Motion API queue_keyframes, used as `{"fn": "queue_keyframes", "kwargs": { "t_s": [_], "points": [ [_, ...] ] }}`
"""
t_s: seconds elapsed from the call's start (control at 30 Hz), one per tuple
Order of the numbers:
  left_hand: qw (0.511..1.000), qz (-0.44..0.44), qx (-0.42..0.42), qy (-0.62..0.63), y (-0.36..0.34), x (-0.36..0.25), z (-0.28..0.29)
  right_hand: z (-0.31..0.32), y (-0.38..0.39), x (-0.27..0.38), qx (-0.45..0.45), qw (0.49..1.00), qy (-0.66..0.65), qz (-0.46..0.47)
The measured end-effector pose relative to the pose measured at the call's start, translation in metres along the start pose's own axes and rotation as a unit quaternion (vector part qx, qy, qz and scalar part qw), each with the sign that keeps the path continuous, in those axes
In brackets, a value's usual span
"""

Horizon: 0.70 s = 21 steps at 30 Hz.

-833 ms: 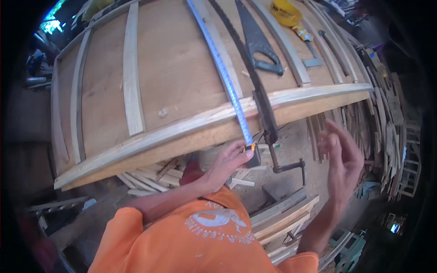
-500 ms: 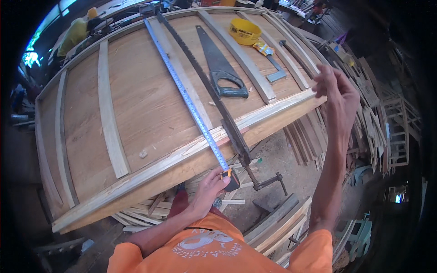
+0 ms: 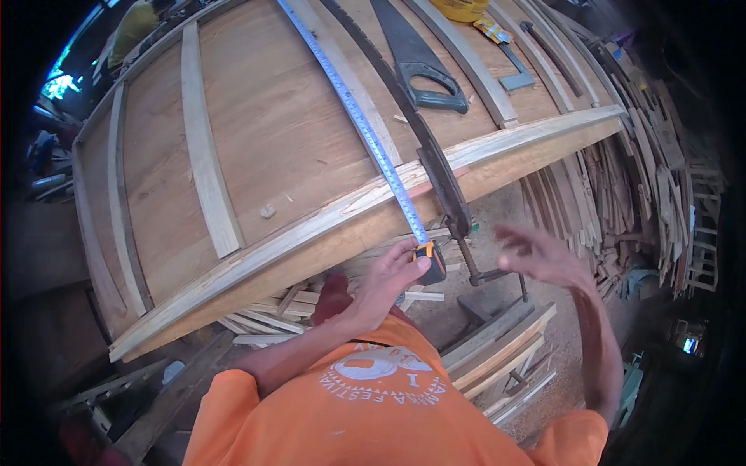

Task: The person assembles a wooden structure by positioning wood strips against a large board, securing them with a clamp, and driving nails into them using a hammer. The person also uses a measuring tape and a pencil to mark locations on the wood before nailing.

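My left hand (image 3: 391,278) is closed around a black and orange tape measure (image 3: 437,264) just off the near edge of a large wooden panel (image 3: 272,132). Its blade (image 3: 365,132) runs out across the panel toward the far side. Beside the blade lies a long rusty bar clamp (image 3: 443,182), its screw and crank handle (image 3: 497,275) jutting past the near rail (image 3: 326,221). My right hand (image 3: 548,260), slightly blurred, hovers near that handle with loose, parted fingers and nothing visible in them. Whether it touches the handle is unclear.
On the panel rest a handsaw (image 3: 427,74), a metal square (image 3: 517,71), a hammer (image 3: 552,56), a small packet (image 3: 493,31) and a yellow round container (image 3: 460,9). Wooden battens (image 3: 203,147) cross it. Stacked boards (image 3: 505,349) and timber strips (image 3: 645,171) lie around.
My right hand has come down and inward from the panel's right corner to near the clamp handle. My left hand still holds the tape measure. The view has shifted, so the panel sits higher.
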<state>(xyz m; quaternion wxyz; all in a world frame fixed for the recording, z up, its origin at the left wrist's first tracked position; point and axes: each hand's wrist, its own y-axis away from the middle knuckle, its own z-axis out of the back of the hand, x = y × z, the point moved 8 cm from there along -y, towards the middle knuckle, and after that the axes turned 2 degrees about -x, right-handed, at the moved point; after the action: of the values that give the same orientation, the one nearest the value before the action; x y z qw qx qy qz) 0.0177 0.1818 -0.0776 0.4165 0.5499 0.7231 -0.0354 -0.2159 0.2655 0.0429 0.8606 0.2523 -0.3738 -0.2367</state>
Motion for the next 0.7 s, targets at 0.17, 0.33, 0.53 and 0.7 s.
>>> {"fn": "queue_keyframes", "kwargs": {
  "t_s": [0.17, 0.33, 0.53, 0.7],
  "points": [
    [1.0, 0.025, 0.013, -0.013, 0.003, 0.001, -0.006, -0.092, -0.006, -0.05, 0.179, 0.763, -0.618, -0.06],
    [1.0, 0.021, 0.012, -0.007, 0.006, -0.005, -0.006, -0.104, -0.014, -0.038, 0.204, 0.748, -0.629, -0.056],
    [1.0, 0.012, 0.008, -0.014, 0.004, -0.006, -0.006, -0.093, -0.014, -0.021, 0.225, 0.73, -0.64, -0.077],
    [1.0, 0.008, 0.014, 0.008, 0.004, -0.002, -0.005, -0.095, -0.022, -0.036, 0.171, 0.776, -0.594, -0.129]
  ]
}}
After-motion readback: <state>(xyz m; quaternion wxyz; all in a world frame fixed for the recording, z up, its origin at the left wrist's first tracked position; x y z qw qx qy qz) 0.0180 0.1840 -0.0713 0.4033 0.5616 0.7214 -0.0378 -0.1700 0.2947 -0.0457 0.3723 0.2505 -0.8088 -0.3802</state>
